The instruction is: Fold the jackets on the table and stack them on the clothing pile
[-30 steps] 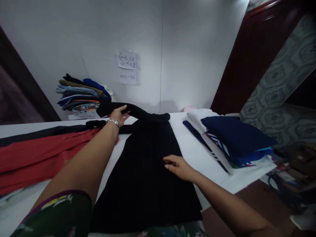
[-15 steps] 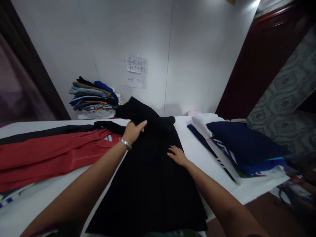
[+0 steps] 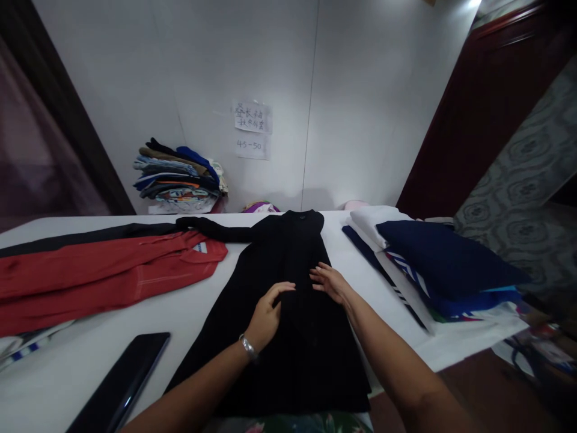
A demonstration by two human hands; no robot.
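A long black coat or dress (image 3: 288, 337) lies spread lengthwise in front of me, its collar at the far end and one sleeve stretched out to the left. My left hand (image 3: 268, 314), with a silver bracelet at the wrist, is over the middle of the garment, fingers extended and thumb apart. On the garment's right side rests my right hand (image 3: 331, 281), its fingers spread. Neither hand grips the cloth. Left of the black garment lies a red shirt (image 3: 166, 276) with a pale label at its collar.
A folded clothes stack (image 3: 175, 174) stands against the wall at back left. Another folded pile (image 3: 446, 258), navy on top, sits on the right of the white table (image 3: 396, 313). A dark glossy phone-like slab (image 3: 128, 373) lies at front left. Handwritten papers (image 3: 252, 129) hang on the wall.
My left hand has let go of the raised black cloth and moved down toward me. The lifted part now lies flat, its left sleeve extended. My right hand has barely moved.
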